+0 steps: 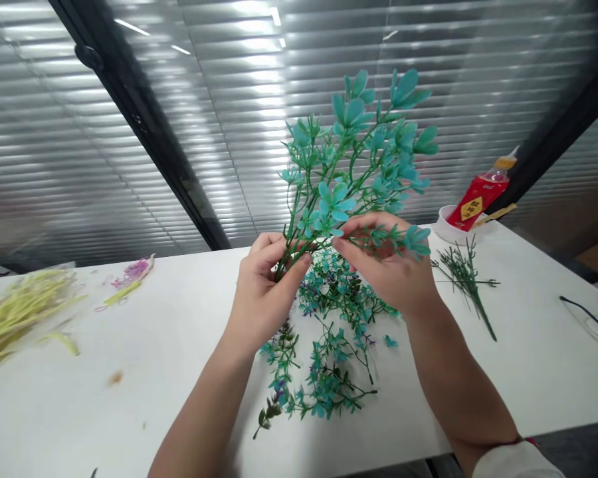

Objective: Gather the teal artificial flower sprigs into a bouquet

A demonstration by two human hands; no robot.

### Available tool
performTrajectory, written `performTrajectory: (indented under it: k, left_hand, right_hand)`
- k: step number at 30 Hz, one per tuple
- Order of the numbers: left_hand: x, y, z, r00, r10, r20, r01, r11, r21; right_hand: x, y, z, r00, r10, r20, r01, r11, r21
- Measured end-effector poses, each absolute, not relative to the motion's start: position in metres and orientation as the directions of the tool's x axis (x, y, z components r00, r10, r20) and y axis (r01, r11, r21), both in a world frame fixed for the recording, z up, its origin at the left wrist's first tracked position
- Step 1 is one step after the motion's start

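While the left hand [266, 285] closes thumb and fingers round the stems of a blue-green bouquet [351, 159] raised above the white table [169, 345], the right hand [391, 265] pinches a sprig [414, 240] at its side. Loose sprigs [333, 388] lie beneath. White surface stretches leftward to yellow strands [17, 315]; the near edge passes under the right forearm. Rightward, past green stems [467, 285], a red bottle [483, 192] leans in a white bowl [444, 231], its yellow diamond label [472, 207] bearing characters too small to read.
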State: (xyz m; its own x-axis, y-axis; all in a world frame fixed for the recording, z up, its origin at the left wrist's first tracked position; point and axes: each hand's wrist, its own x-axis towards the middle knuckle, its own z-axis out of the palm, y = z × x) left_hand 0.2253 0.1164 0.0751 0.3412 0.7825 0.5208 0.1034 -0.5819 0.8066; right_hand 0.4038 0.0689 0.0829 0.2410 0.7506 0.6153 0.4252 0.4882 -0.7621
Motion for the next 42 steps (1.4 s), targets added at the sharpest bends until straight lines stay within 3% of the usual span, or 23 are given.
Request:
performTrajectory:
  k: [10, 17, 22, 27, 34, 42]
  left_hand:
    - [0.2294, 0.1176, 0.0748, 0.322, 0.765, 0.558, 0.162, -0.626, 0.763]
    - [0.2299, 0.1149, 0.0717, 0.293, 0.774, 0.561, 0.233, -0.627, 0.743]
    - [0.2293, 0.1147, 0.0748, 0.318, 0.769, 0.555, 0.246, -0.632, 0.734]
    - [0.2293, 0.1141, 0.0775, 0.331, 0.781, 0.529, 0.259, -0.615, 0.745]
    - [0.2275, 0.115, 0.0768, 0.333, 0.787, 0.52, 0.243, -0.604, 0.759]
    - [0.2286, 0.1132, 0.0766, 0.326, 0.791, 0.518, 0.278, -0.604, 0.747]
  right_hand:
    - [0.4001, 0.0704, 0.0859, 0.183, 0.777, 0.603, 0.5, 0.455, -0.737]
    - [0.403, 0.071, 0.0776, 0.221, 0.823, 0.524, 0.466, 0.383, -0.798]
    - [0.4048, 0.0743, 0.0806, 0.206, 0.791, 0.576, 0.584, 0.373, -0.721]
    - [0.4, 0.0722, 0.0839, 0.271, 0.853, 0.447, 0.374, 0.334, -0.865]
    - [0.4001, 0.0702, 0.0859, 0.235, 0.872, 0.429, 0.481, 0.279, -0.831]
    - [0.4035, 0.0733, 0.0769, 0.177, 0.898, 0.402, 0.381, 0.314, -0.87]
